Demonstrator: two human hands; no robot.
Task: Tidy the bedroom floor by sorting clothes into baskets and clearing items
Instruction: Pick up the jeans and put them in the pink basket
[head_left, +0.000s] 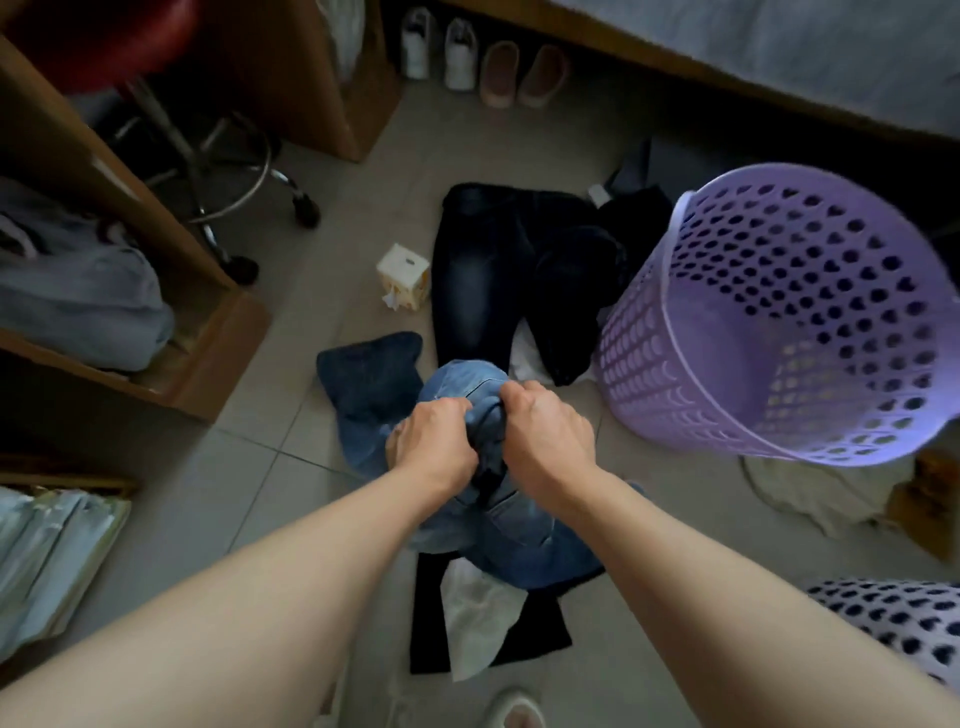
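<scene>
Head view: left hand (434, 447) and right hand (548, 436) both clenched on a bunched fold of light blue jeans (514, 530), knuckles side by side, touching. Jeans lifted over the tiled floor (208, 499), trailing onto a black garment (431, 644) and white cloth (478, 623). Dark jeans (488, 270) lie beyond. Purple basket (779, 322) near, right, tilted. Tissue box (402, 278) beside dark jeans.

Light blue jeans (467, 384) are bunched up, gripped at the middle by the left hand (436, 441) and right hand (545, 436). Dark jeans (478, 270) lie flat on the floor beyond, beside an upright purple basket (649, 374) with heart-shaped holes.
</scene>
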